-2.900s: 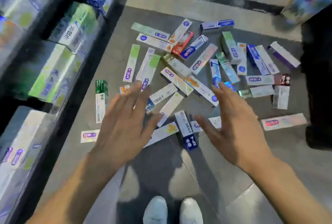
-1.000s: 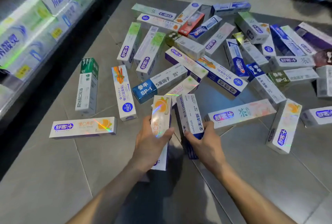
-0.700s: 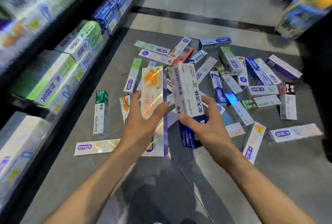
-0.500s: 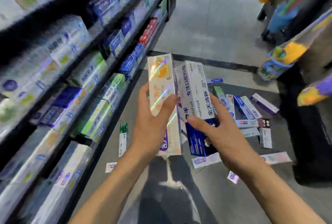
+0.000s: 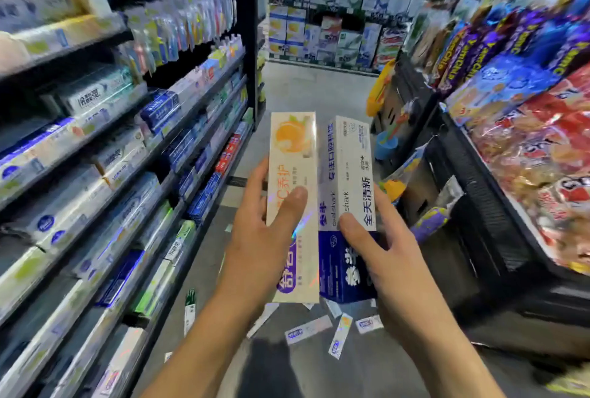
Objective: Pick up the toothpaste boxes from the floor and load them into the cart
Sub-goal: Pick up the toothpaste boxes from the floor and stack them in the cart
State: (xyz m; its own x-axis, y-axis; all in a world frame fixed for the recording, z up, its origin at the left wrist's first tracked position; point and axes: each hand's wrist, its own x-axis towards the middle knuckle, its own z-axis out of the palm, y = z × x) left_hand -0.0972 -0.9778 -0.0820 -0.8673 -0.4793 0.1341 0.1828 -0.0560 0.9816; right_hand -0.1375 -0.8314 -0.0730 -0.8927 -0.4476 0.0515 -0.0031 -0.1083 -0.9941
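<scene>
1. I see my left hand (image 5: 255, 238) in the centre of the frame, grasping the cream box with the orange fruit print (image 5: 293, 193); the thumb lies across its front face and the fingers wrap behind its left edge.
2. My right hand (image 5: 383, 254) grasps the white and blue box (image 5: 348, 174) just right of centre, thumb on its front, fingers behind its right edge.
3. Both boxes stand upright, long sides touching, held up in front of the aisle.
4. Below the hands, at lower centre, a few more toothpaste boxes (image 5: 308, 329) lie scattered flat on the grey floor (image 5: 297, 91), well apart from the two I hold.
5. One green and white box (image 5: 190, 311) lies on the floor close to the foot of the shelving at lower left.
6. The shelves (image 5: 105, 148) fill the left side of the frame, stocked with toothpaste cartons, blurred.
7. On the right side, a dark rack (image 5: 479, 206) carries bright snack bags (image 5: 549, 148).
8. I cannot make out a cart anywhere in the frame.
</scene>
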